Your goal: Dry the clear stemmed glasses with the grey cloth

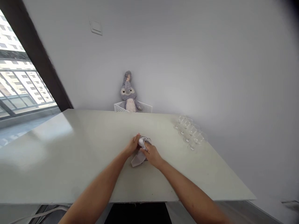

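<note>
Over the middle of the table, my left hand (133, 145) is closed around the side of a clear glass (142, 142), which looks like a stemmed wine glass with its rim facing up and right. My right hand (151, 154) grips a light grey cloth (138, 159), its fingers at the mouth of the glass. Part of the cloth is bunched at the glass, and a loose flap hangs below between my hands. The stem and base of the glass are hidden by the hands and cloth.
Several clear stemmed glasses (191, 129) stand in a cluster at the right of the pale table (88, 165), near the wall. Behind the far edge, a grey plush toy (130, 96) sits in a white perforated basket (146, 108). A window is at the left.
</note>
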`<state>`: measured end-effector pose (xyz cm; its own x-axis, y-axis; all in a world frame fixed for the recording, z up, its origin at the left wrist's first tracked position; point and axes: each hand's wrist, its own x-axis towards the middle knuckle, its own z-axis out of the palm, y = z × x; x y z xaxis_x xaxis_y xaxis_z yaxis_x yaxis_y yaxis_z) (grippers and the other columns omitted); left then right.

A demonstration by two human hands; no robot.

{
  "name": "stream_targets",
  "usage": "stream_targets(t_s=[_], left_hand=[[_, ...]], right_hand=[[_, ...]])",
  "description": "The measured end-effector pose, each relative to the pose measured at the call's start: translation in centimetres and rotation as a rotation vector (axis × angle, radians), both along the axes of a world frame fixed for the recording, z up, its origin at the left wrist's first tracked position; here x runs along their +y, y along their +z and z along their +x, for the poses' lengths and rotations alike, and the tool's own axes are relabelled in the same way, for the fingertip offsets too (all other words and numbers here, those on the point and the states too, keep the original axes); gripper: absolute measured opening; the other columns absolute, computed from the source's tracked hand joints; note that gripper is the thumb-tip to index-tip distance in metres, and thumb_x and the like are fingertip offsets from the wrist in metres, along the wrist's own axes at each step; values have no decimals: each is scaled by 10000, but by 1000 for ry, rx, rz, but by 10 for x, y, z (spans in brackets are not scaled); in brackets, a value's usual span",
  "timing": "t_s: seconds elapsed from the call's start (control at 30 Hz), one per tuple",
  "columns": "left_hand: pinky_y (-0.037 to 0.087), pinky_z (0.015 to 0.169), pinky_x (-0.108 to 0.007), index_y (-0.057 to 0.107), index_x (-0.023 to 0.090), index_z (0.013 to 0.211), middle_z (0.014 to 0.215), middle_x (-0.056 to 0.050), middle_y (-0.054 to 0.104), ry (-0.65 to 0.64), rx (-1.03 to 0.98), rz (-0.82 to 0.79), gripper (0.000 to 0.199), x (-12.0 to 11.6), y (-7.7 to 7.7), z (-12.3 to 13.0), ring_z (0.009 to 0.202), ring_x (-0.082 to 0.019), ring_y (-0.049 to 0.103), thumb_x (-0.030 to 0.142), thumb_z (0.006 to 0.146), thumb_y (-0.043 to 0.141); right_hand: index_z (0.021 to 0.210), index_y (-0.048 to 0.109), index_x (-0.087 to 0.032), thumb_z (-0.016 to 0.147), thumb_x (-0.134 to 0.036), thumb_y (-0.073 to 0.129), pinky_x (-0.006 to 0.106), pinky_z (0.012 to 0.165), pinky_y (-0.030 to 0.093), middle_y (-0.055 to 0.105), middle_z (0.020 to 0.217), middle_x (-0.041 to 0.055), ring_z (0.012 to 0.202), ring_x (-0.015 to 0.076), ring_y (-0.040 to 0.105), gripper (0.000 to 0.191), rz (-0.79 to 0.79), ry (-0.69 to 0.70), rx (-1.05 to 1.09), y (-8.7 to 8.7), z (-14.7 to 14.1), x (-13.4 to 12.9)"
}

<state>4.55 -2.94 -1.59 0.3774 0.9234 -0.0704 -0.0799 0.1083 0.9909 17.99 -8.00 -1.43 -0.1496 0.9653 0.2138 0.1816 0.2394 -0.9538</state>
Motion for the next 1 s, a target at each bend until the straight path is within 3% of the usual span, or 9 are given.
stream_targets(t_s=[0.13, 0.2, 0.33, 0.4, 0.53, 0.63, 0.77, 0.87, 1.0], left_hand=[[441, 701, -256, 470, 233, 1179, 1044, -63, 561, -101, -141, 90, 520, -6, 7, 2, 823, -153, 540, 475, 723, 536], [436, 737, -262, 449, 232, 1202, 1060, -62, 558, -102, -140, 149, 567, -7, 10, 3, 849, -156, 536, 424, 690, 599], [441, 576, -258, 563, 129, 1055, 733, -44, 590, 10, -4, 39, 555, -4, 8, 4, 642, -140, 531, 567, 765, 385], [437, 567, -255, 574, 126, 1043, 743, -54, 596, 1, 4, -17, 595, -3, 6, 4, 656, -148, 539, 588, 784, 304], [446, 705, -258, 458, 244, 1196, 1083, -53, 557, -98, -106, 96, 518, -8, 11, 5, 844, -156, 545, 470, 735, 522], [452, 716, -261, 497, 217, 1147, 971, -46, 587, -79, -86, 217, 515, -9, 15, 6, 787, -143, 548, 411, 683, 608], [415, 464, -230, 598, 129, 865, 612, -16, 530, 118, 78, 99, 502, -1, 5, 6, 504, -107, 475, 572, 754, 390], [398, 442, -224, 595, 109, 805, 588, -25, 512, 136, 108, 26, 574, 0, -2, 7, 498, -111, 466, 605, 764, 310], [448, 595, -247, 477, 193, 1156, 853, -49, 583, 25, -11, 178, 528, -10, 5, 11, 680, -133, 532, 523, 744, 465]], right_hand=[[935, 561, -178, 722, -420, 557, 277, 577, 427, 585, 730, 27, 608, 142, 520, 322, -251, 45, 447, 5, 12, 8], [957, 550, -170, 727, -437, 550, 270, 563, 425, 591, 754, 35, 600, 134, 522, 353, -293, 83, 561, 7, 15, 7], [843, 592, -177, 649, -386, 639, 254, 589, 396, 591, 723, 19, 647, 145, 508, 289, -114, 27, 186, 5, 7, -1], [759, 596, -173, 623, -368, 661, 253, 597, 386, 579, 683, 16, 651, 149, 497, 246, -53, -35, 58, 3, 3, -3], [859, 571, -163, 702, -416, 581, 256, 565, 399, 581, 698, 23, 591, 132, 505, 298, -225, -52, 434, 6, 11, 5], [904, 560, -152, 726, -453, 543, 270, 588, 418, 599, 757, 44, 623, 143, 533, 350, -278, 15, 600, 10, 17, 8], [915, 577, -183, 676, -386, 611, 300, 664, 408, 619, 840, 51, 755, 196, 544, 315, -59, 61, 40, 7, 10, -1], [794, 595, -198, 658, -332, 628, 314, 702, 388, 621, 811, 55, 788, 216, 536, 194, 62, -9, -269, 6, 6, -5], [887, 579, -183, 685, -368, 595, 288, 617, 408, 608, 758, 34, 686, 176, 539, 274, -152, -24, 196, 10, 14, 4]])
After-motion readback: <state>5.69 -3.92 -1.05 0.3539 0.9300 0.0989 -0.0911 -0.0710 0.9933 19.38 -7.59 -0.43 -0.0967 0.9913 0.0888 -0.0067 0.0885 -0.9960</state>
